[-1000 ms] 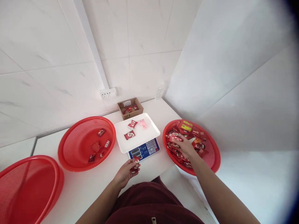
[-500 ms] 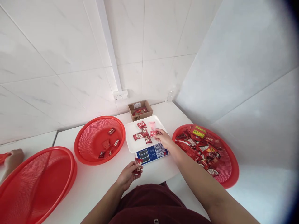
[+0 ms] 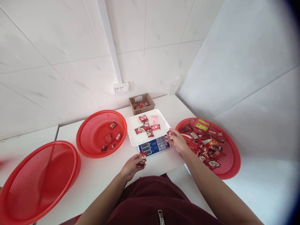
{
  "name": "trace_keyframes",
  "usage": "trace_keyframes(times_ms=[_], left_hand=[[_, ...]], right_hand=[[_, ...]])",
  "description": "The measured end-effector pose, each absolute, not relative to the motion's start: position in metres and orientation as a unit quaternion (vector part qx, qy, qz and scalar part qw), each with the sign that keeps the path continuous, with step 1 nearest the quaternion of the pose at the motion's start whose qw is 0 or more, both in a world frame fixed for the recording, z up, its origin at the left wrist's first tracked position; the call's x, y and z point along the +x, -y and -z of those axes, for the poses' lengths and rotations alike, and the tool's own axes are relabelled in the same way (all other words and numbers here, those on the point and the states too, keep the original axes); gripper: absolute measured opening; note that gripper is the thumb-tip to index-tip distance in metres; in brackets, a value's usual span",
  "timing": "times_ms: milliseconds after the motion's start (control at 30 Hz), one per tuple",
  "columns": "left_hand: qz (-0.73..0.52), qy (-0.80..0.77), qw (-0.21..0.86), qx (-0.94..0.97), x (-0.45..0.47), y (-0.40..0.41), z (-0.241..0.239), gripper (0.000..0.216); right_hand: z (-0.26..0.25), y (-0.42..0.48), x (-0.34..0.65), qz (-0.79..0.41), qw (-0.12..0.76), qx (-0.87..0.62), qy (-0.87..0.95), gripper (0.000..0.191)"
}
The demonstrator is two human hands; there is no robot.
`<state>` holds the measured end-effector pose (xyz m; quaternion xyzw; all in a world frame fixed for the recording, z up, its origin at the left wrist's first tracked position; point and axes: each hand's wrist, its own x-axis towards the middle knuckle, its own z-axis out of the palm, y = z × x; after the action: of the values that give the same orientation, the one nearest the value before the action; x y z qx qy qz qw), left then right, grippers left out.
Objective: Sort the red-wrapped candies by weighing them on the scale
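Observation:
My left hand (image 3: 130,167) is closed around dark red candy packets (image 3: 142,158), just in front of the scale's display. At the right front corner of the scale, my right hand (image 3: 179,141) pinches a small red candy packet (image 3: 170,132), partly covered by the fingers. On the white scale tray (image 3: 132,140) lie several dark red candy packets (image 3: 146,125), a pink packet (image 3: 154,119) and a bright red packet with white spots (image 3: 155,127). The blue keypad panel (image 3: 153,149) faces me.
A red basket (image 3: 234,153) heaped with red packets stands at right. To the left are a red basket (image 3: 90,134) with a few candies and another red basket (image 3: 56,175). Behind the scale sits a cardboard box (image 3: 143,109) beneath a wall socket (image 3: 121,88).
My right hand has let go of the spotted packet on the tray and drawn back to the right, a small red packet in its fingers. The other person's hand at left is almost out of view.

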<state>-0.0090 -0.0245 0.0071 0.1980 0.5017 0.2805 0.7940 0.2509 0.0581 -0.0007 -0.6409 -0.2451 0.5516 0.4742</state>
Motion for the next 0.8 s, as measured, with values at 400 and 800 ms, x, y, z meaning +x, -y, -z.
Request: trace_keyframes(times_ms=[400, 800], left_hand=[[-0.227, -0.449, 0.757, 0.418, 0.019, 0.030, -0.004, 0.047], [-0.214, -0.548, 0.696, 0.412, -0.001, 0.023, -0.013, 0.030]], right_hand=[[-0.017, 0.035, 0.185, -0.781, 0.198, -0.477, 0.353, 0.043], [-0.025, -0.004, 0.214, -0.655, 0.407, -0.602, 0.207, 0.018]])
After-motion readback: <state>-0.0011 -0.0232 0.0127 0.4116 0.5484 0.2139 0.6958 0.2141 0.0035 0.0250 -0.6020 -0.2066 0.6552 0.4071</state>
